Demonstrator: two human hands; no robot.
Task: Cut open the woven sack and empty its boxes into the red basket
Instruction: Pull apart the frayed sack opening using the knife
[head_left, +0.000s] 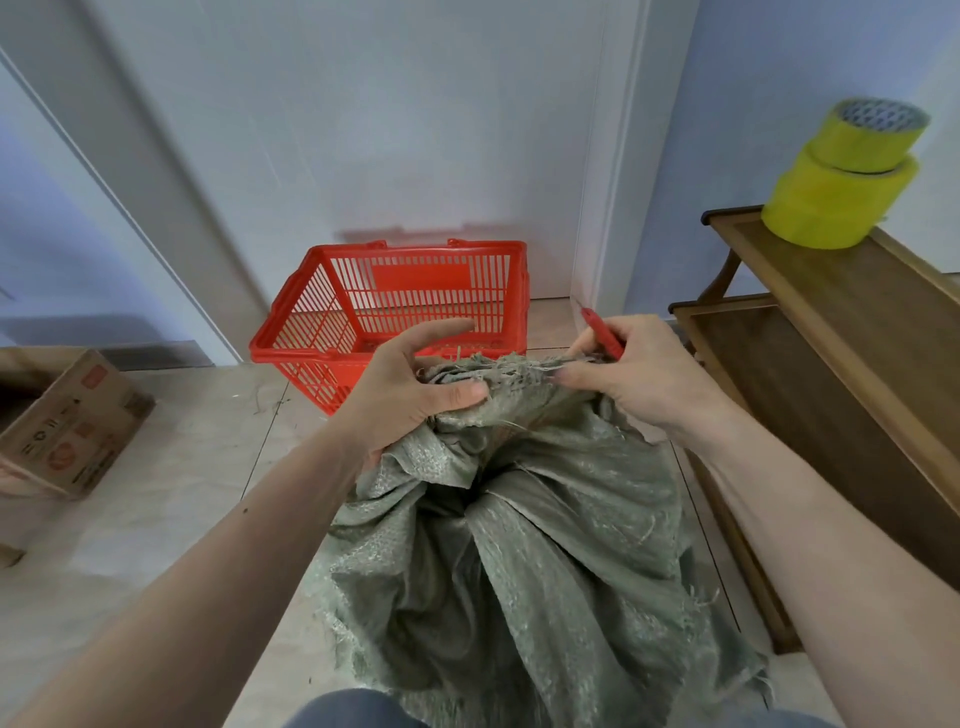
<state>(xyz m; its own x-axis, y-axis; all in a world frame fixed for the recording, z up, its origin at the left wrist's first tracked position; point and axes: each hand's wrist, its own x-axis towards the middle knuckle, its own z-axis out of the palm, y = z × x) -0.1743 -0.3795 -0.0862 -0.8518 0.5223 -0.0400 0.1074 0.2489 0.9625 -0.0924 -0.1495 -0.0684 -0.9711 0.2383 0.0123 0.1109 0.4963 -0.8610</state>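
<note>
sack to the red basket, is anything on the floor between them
Nothing visible. The basket sits on the floor just beyond the sack, with no object between them; both hands, left and right, already grip the sack's bunched top.

Hands (519, 384) on gathered sack (519, 545) neck

Your single head-worn wide-angle camera looks forward and steeply down, close above the woven sack (519, 545); the red basket (395, 317) lies farther off at 12 o'clock.
</note>
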